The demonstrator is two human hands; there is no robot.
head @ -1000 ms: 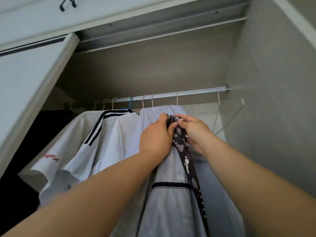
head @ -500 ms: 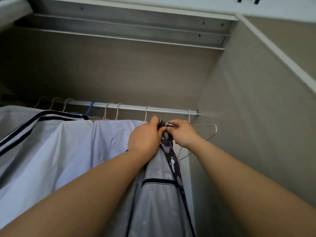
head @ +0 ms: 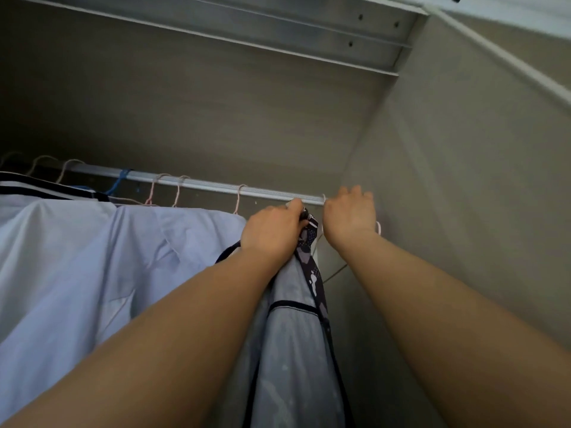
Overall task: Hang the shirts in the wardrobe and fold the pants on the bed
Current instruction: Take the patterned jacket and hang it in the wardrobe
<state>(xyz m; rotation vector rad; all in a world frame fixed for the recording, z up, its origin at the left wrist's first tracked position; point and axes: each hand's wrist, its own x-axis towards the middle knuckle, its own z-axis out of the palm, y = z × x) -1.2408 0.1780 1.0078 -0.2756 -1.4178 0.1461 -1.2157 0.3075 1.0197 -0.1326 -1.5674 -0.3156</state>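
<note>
Only one view exists, from a wide-angle camera worn on the person's head. It faces forward and tilts upward into the wardrobe [head: 463, 180], toward the hanging rail [head: 216, 186] and the top panel [head: 278, 29]. It is very near: both forearms [head: 185, 335] and the grey shirt [head: 290, 350] fill the lower half of the frame.

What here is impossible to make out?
Head view:
Hanger hook above the grey shirt: hidden behind the left hand.
The right hand: fingers blurred, so its hold on the rail is unclear.
The striped shirt: cut off by the left edge.
Hem of the grey shirt: cut off by the bottom edge.
</note>
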